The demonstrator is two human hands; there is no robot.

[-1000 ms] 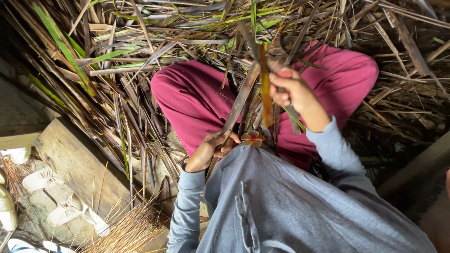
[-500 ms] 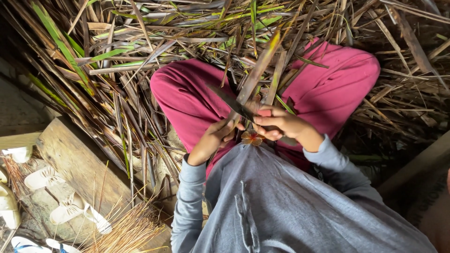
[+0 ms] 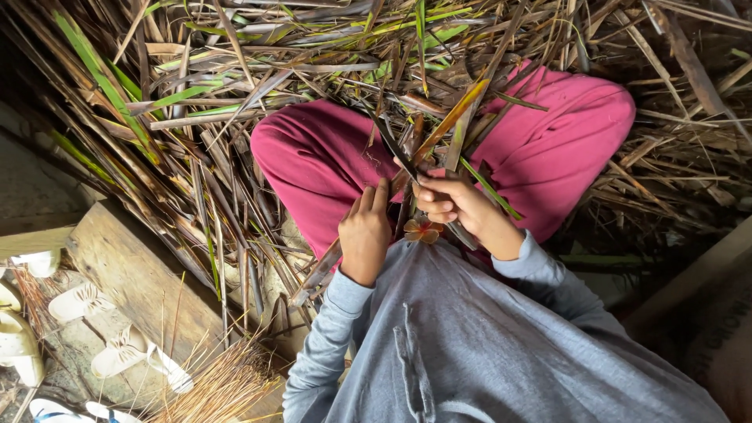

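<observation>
— What sort of place is this?
— A rustic outdoor work spot: heaps of dry and green leaf blades (image 3: 196, 117), a rough wooden plank (image 3: 133, 282), white sandals (image 3: 117, 356) on stony ground, a bundle of thin straw (image 3: 223, 388)

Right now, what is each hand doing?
Left hand: fingers closed around a dark blade.
Right hand: fingers closed on a dry leaf strip.

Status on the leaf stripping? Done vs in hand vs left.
Done, apparently: a bundle of thin pale sticks lies at lower left. In hand: the right hand grips a dry leaf strip over the lap, and the left hand touches it lower down. Left: a big heap of dry and green leaves all around.
</observation>
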